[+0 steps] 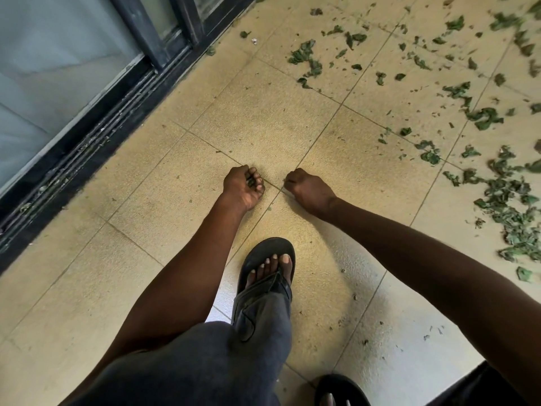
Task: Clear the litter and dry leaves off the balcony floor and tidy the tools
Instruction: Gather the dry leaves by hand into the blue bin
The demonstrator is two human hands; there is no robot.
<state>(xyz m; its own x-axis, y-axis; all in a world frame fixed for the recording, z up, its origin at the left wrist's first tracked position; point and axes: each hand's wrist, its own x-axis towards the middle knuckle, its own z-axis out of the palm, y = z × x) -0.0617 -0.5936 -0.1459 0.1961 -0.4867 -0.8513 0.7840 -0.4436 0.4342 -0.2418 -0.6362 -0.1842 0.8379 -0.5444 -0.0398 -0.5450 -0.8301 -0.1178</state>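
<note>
Your left hand [244,187] is cupped low over the tiled floor [146,200], fingers curled round a few dark leaf scraps. Your right hand [307,189], just beside it, is clenched, fingertips pinching at the grout line; what it holds is too small to tell. Green dry leaves [509,200] lie scattered well off to your right. The sliding door track [87,148] runs along your left.

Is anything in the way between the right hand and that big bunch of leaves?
Nothing visible. Only bare floor tiles lie between the right hand and the leaf pile to its right.
</note>
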